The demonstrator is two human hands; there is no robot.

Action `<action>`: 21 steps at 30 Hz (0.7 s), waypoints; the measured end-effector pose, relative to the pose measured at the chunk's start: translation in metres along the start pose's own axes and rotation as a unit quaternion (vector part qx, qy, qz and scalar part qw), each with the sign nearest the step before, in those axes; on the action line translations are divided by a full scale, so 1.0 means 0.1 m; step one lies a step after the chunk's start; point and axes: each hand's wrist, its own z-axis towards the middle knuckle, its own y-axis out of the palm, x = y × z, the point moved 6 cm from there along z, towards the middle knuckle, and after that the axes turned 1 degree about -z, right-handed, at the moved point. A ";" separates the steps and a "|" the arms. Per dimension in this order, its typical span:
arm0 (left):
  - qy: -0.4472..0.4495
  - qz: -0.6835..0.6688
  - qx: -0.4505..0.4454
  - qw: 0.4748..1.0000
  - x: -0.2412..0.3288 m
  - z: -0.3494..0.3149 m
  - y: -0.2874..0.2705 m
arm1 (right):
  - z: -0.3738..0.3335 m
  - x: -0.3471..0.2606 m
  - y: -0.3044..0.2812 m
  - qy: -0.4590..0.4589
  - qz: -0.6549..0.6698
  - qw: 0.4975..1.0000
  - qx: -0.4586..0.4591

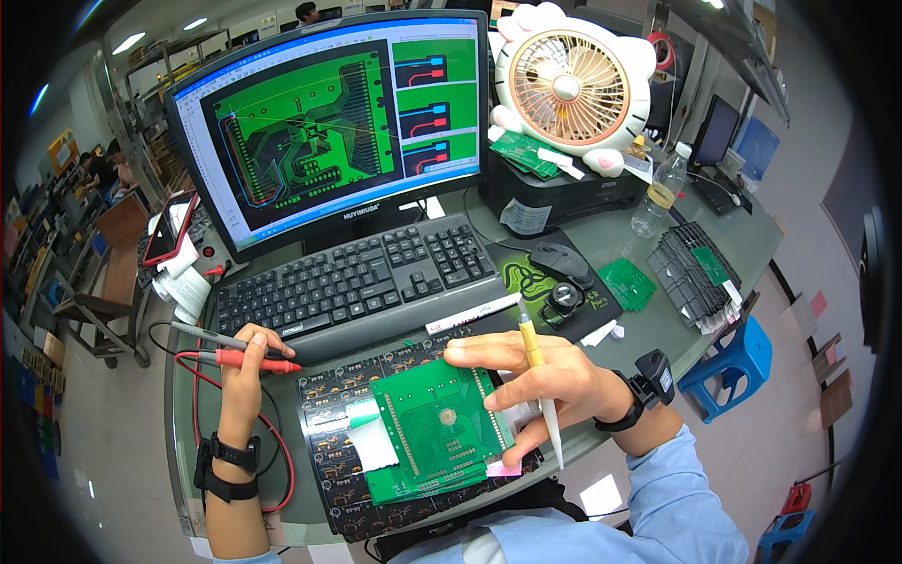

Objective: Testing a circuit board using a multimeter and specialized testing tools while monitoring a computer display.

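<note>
My left hand [250, 362] is closed around two test probes, a red probe [256, 360] and a grey probe [209, 336], near the keyboard's front edge. A yellow-and-white pen-like tool [539, 371] sits between the fingers of my right hand [564, 381], its white end pointing down. That same hand reaches over the right edge of a green circuit board [423, 414], thumb and fingers spread along it. More green boards show beneath its lower edge. They lie on a dark panel of printed circuits [329, 451]. White paper [374, 446] sticks out on the left.
A keyboard [352, 273] and a monitor [324, 122] with a board layout stand behind. To the right are a mouse [562, 263], a small fan [573, 85], a bottle [661, 193] and a black rack [693, 273]. Red and black leads [195, 404] loop at left.
</note>
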 end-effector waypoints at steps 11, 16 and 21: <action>-0.012 -0.006 0.001 1.000 -0.01 0.01 0.01 | 0.00 0.02 0.00 0.014 0.003 1.000 -0.005; -0.019 -0.008 -0.002 1.000 -0.01 0.00 -0.01 | 0.00 0.01 0.00 0.011 -0.004 1.000 -0.004; -0.025 -0.009 -0.002 1.000 0.02 0.02 0.01 | 0.01 0.02 -0.01 0.007 -0.006 1.000 -0.001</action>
